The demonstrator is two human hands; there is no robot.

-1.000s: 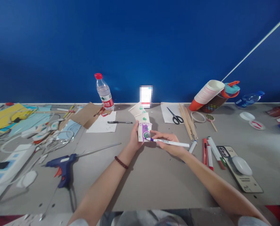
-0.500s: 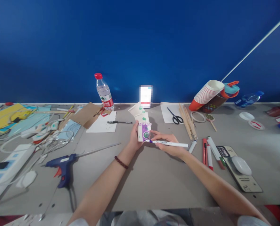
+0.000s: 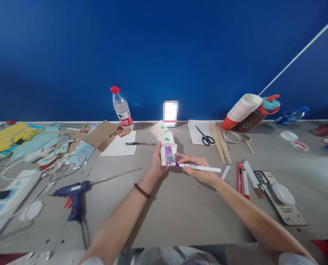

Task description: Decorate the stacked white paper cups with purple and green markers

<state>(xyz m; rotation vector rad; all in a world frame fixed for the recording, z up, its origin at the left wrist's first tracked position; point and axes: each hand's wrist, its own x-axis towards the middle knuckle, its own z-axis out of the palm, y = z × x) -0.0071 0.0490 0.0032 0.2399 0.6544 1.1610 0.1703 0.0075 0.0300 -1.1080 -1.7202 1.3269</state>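
left hand mid-frame, grip closed round the patterned cup, 1 pc, purple band + round green/purple motif facing cam. 2 dotted cups in line above it, top one tilted to upper l. right hand, just r of centre, grip narrow on 1 purple marker; its tip is at the cup's lower r, touching or just off, can't tell.

in the way: marker tip end overlaps the cup's lower r in view; 1 black pen lies just l of left hand. 1 pixelated white thing right behind the top cup, can't tell what.

others on table: 1 red-cap bottle upper l of centre, 2 white sheets (l sheet, r sheet), 1 pr scissors partly on r sheet. 1 glue gun lower l, 1 power strip far l. r side: 1 cup stack leaning, no. of cups unclear; 1 blue-cap bottle, 1 ring, wooden sticks, several, overlapping. lower r: 1 phone w/ 1 white case on top, few loose markers near it.
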